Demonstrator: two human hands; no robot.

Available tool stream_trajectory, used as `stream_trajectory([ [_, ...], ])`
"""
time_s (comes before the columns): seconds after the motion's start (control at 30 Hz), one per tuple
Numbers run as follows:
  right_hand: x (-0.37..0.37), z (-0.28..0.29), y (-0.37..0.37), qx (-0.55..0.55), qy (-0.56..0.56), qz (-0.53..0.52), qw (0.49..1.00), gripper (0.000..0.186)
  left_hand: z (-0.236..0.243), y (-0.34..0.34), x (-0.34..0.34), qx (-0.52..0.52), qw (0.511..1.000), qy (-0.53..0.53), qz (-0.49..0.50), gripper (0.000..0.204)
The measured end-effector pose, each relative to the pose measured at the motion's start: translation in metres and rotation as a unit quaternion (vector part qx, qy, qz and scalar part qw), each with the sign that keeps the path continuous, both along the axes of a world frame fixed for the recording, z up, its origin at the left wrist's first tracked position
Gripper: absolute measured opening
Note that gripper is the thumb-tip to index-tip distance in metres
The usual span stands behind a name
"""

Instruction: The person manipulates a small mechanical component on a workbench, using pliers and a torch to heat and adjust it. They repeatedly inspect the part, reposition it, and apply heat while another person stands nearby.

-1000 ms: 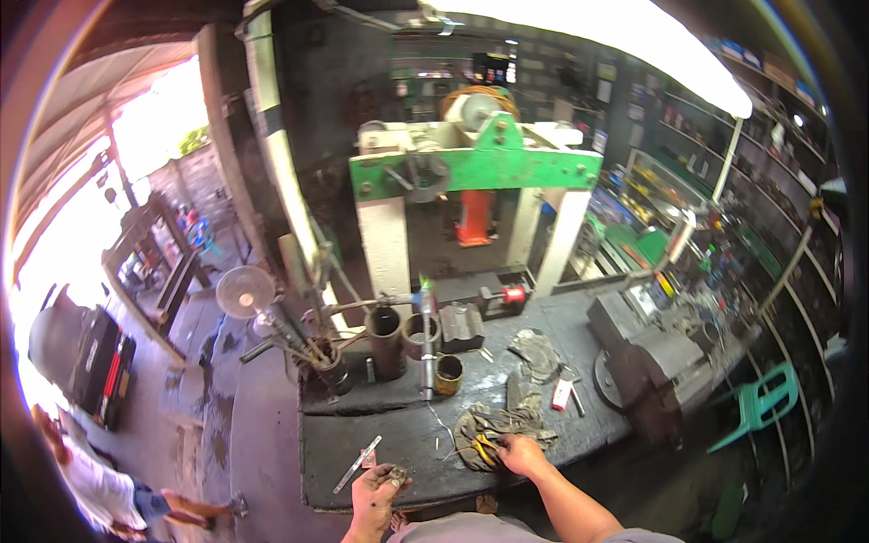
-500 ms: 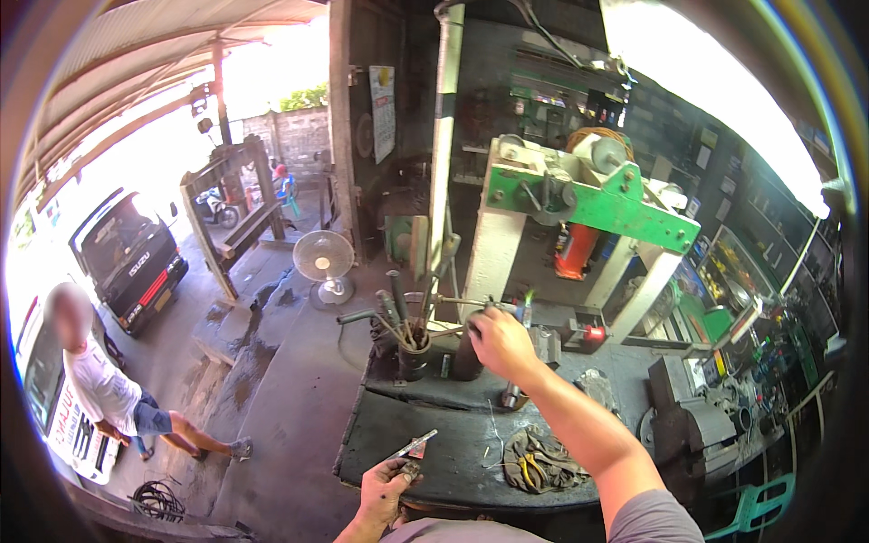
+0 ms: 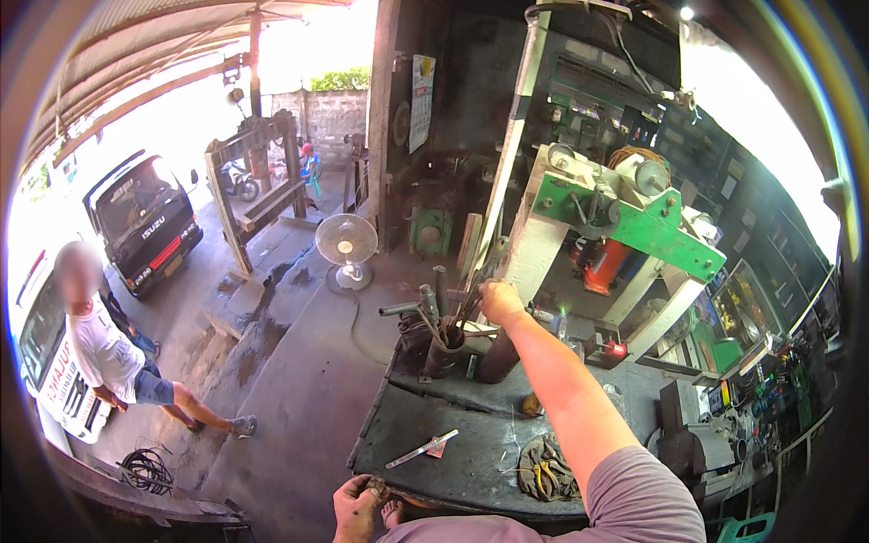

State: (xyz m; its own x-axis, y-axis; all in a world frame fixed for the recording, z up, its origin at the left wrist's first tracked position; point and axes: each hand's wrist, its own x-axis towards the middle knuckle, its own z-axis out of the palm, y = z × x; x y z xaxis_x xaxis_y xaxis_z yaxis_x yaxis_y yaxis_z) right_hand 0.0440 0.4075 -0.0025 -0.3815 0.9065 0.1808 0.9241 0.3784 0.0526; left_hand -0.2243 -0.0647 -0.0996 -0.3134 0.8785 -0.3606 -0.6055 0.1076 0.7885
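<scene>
At the left edge of the frame stands a white vehicle point(image 3: 41, 339), with a person in a white T-shirt and blue shorts point(image 3: 113, 357) in front of it. A dark truck with a red stripe across its rear point(image 3: 149, 226) is parked at the upper left, and a loose coil of black cable point(image 3: 147, 471) lies at the lower left. Further right, a brown upright frame point(image 3: 258, 185) rises from the floor, then a round pale fan on a stand point(image 3: 347, 246).

At the bottom, left of centre, the left hand point(image 3: 360, 509) is just beside the front edge of the black-topped workbench point(image 3: 398, 421), its fingers curled in toward the thumb; whether they pinch anything I cannot tell. Near it on the bench, a flat silver strip point(image 3: 422, 449) lies slanted, touching a small red piece point(image 3: 436, 449).

Around the middle of the frame, a dark round can point(image 3: 442, 362) stands at the bench's far left corner, packed with upright and leaning rods and tubes. The right hand point(image 3: 500, 301) is above and just right of it, fingers bent and close to the rods; its grip is hidden. Below that hand stands a dark upright cylinder point(image 3: 500, 357).

Lower, right of centre, yellow-handled pliers point(image 3: 543, 477) rest on a crumpled grey-brown cloth point(image 3: 559, 466). A green steel beam on white legs point(image 3: 634, 226) fills the upper right.
</scene>
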Motion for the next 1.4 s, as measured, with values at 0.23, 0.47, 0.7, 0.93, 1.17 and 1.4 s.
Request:
stream_trajectory([
  [0.23, 0.001, -0.01, 0.014, -0.031, -0.028, -0.018, 0.999, 0.025, 0.005, 0.02, -0.011, 0.007, 0.998, 0.061, 0.0, 0.029],
  [0.47, 0.003, -0.006, 0.012, 0.0, 0.0, 0.007, 1.0, 0.021, 0.006, 0.017, -0.014, 0.017, 0.999, 0.044, -0.025, 0.035],
  [0.7, 0.007, -0.015, 0.016, 0.056, 0.048, 0.049, 0.996, 0.011, 0.0, 0.004, -0.007, -0.022, 0.999, -0.006, -0.028, 0.036],
  [0.93, 0.009, -0.016, 0.016, 0.055, 0.035, 0.046, 0.997, 0.011, -0.004, -0.001, -0.001, -0.02, 1.0, -0.009, -0.022, 0.037],
  [1.17, -0.002, 0.0, 0.003, -0.012, -0.013, 0.001, 1.0, 0.02, -0.004, 0.0, -0.002, -0.012, 0.999, 0.031, -0.01, 0.033],
  [1.4, -0.006, 0.006, 0.002, -0.036, -0.032, -0.015, 0.999, 0.025, -0.003, 0.002, 0.004, -0.014, 0.999, 0.045, -0.005, 0.032],
])
